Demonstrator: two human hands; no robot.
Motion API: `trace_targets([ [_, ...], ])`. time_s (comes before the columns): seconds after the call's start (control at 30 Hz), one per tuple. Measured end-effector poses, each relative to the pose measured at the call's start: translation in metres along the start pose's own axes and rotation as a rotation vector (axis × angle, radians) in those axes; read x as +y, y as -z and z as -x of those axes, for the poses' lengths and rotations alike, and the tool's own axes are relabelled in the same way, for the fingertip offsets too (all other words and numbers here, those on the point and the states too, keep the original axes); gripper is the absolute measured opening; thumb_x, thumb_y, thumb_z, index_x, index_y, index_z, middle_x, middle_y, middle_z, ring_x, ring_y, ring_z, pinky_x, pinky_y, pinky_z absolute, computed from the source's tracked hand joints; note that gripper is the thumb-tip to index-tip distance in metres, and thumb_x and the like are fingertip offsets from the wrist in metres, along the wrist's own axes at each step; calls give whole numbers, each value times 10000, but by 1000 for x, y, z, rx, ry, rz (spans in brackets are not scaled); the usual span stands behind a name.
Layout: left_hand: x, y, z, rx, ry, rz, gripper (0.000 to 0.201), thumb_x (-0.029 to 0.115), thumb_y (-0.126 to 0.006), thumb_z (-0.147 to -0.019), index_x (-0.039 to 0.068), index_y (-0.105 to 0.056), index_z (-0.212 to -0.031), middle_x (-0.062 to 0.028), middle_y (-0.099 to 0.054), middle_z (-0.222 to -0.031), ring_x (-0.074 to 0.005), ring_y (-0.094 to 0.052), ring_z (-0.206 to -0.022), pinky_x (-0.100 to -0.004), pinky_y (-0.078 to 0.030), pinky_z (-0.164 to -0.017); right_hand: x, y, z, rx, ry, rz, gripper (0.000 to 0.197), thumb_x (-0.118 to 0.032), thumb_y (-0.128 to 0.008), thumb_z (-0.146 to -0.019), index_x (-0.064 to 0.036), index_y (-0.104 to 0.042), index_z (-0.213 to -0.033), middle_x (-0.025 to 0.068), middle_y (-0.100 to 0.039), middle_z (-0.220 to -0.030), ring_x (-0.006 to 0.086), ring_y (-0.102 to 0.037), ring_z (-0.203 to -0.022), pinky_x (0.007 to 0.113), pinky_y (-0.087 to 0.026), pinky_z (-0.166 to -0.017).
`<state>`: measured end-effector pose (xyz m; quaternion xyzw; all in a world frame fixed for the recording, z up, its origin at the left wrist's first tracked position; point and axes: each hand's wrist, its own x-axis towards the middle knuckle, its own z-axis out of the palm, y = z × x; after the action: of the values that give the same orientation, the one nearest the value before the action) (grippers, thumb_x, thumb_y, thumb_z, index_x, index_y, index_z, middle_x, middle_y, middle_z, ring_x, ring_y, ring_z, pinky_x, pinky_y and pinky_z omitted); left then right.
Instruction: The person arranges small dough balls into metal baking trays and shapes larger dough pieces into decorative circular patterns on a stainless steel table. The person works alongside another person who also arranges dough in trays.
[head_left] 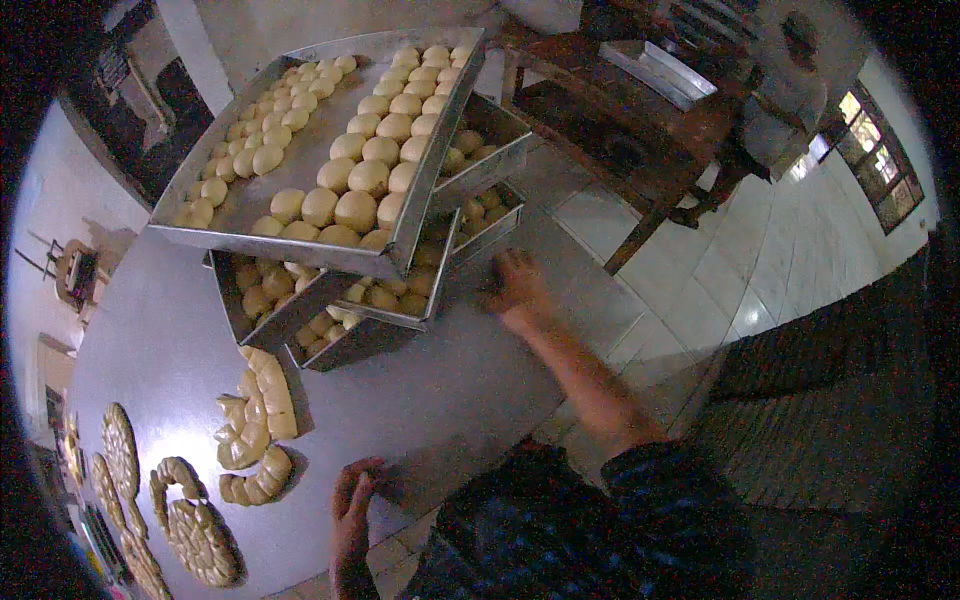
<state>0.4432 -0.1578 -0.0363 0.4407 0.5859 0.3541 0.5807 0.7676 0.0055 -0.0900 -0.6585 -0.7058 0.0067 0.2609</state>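
Note:
My right hand [515, 290] is over the grey tabletop [400, 400], just right of a stack of metal trays. It is blurred, with its fingers bent down and a dark patch beneath; whether it holds anything does not show. Near the table's front edge is my left hand [352, 500], its fingers loosely bent and apart from the thumb, with nothing visible in it. The top tray [285, 205] carries rows of pale round dough balls [355, 210]. Crosswise below it sit more trays [375, 315] of dough balls. Shaped dough pieces [265, 400] lie left of my hands.
Braided, flat dough shapes [200, 540] lie along the table's left side. Beyond the tiled floor [690, 260], a wooden table [590, 110] holds a long metal tray [660, 75]. A person [790, 90] stands beside it. A dark ridged surface [830, 400] is at the right.

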Motion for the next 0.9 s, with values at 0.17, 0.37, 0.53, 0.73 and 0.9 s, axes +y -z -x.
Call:
trace_targets([
  [0.17, -16, -13, -11, 125, -103, -50, 243, 196, -498, -890, 49, -542, -1079, -60, -576, -1027, -177, -520, -970, -324, -401, -860, 12, 11, 27, -342, 158, -306, 286, -185, -612, -720, -25, -545, -946, 168, -520, -1037, 349, -459, -982, 467, -382, -825],
  [0.37, -18, -43, -54, 79, -385, -500, 266, 112, -573, -814, 69, -537, -1074, -116, -454, -1192, -236, -538, -938, -361, -451, -804, 39, -27, 16, -14, 241, -6, 373, -146, -602, -728, -13, -506, -1063, 202, -486, -1114, 371, -438, -1053, 480, -377, -866],
  [0.53, -17, -54, -52, 325, -322, -556, 357, 112, -630, -737, 95, -548, -1084, -145, -414, -1227, -335, -494, -981, -401, -459, -782, 95, 60, 10, -409, 126, -191, 314, -92, -612, -715, 8, -545, -1005, 160, -552, -1028, 304, -516, -1004, 401, -405, -883],
  [0.73, -49, -58, -53, 336, -511, -1213, 430, 168, -629, -736, 88, -507, -1141, -138, -415, -1229, -362, -431, -1031, -429, -406, -868, -56, 158, -177, 16, 247, -1257, 406, -95, -539, -811, -28, -451, -1202, 68, -516, -1160, 178, -518, -1019, 312, -401, -902],
  [0.9, -23, -70, -62, 296, -495, -1000, 448, 172, -606, -750, 101, -480, -1174, -145, -421, -1227, -374, -423, -1051, -445, -377, -904, -128, 93, -301, 118, 610, -783, 238, -184, -539, -835, -26, -569, -1010, 76, -606, -952, 195, -552, -844, 302, -447, -790],
])
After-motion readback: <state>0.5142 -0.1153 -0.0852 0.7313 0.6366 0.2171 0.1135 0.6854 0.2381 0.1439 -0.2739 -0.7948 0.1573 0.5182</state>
